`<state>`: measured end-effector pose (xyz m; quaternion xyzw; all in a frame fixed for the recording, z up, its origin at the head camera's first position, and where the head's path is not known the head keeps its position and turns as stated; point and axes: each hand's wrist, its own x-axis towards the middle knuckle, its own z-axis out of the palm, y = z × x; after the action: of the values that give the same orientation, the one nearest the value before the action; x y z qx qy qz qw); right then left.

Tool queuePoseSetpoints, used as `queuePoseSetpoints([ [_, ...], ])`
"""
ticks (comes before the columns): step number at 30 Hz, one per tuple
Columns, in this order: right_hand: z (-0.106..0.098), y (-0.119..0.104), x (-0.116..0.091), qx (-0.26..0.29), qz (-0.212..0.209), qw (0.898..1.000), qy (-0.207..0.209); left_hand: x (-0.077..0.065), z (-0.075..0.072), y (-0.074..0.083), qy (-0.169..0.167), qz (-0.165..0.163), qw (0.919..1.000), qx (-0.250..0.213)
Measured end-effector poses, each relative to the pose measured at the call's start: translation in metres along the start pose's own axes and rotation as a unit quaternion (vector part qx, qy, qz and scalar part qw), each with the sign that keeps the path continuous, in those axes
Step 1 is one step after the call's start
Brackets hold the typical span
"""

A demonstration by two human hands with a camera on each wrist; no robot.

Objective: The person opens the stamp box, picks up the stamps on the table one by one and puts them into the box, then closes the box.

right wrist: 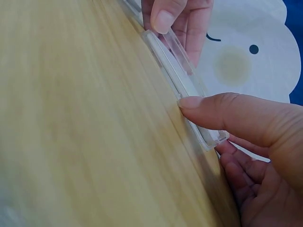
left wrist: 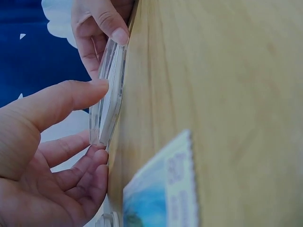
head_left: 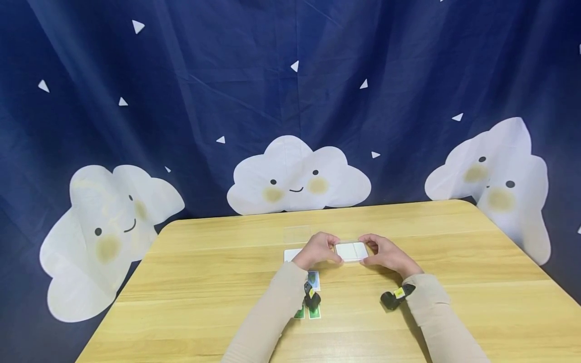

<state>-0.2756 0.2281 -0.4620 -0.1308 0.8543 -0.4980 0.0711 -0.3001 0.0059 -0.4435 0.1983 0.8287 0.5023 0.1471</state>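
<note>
Between both hands sits a clear plastic case [head_left: 351, 251], flat and rectangular, with a white inside split by a thin line. My left hand [head_left: 320, 249] holds its left end, thumb on the near edge and fingers at the far one. The right hand [head_left: 383, 253] grips the opposite end in the same way. Edge-on in the left wrist view, the clear case [left wrist: 111, 92] is close over the wood, its transparent layers slightly apart at one side. Near my left wrist lies a blue stamp [head_left: 313, 280] with a perforated edge, partly covered by the wrist camera.
Two green stamps [head_left: 314, 311] lie nearer, partly behind the left wrist camera. A white rectangular piece [head_left: 290, 254] shows beside the left hand, with a transparent sheet-like lid [head_left: 297, 234] behind it. All rest on a wooden table [head_left: 204, 282] before a blue curtain [head_left: 254, 91].
</note>
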Motion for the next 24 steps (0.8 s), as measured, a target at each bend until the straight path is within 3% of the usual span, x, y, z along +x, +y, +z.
queuePoseSetpoints([
  [24,0.0004,0.001,-0.0001,0.018,-0.012,1.0,-0.001,-0.0006,-0.0038,-0.0037,0.013,-0.006,0.9996,-0.026],
])
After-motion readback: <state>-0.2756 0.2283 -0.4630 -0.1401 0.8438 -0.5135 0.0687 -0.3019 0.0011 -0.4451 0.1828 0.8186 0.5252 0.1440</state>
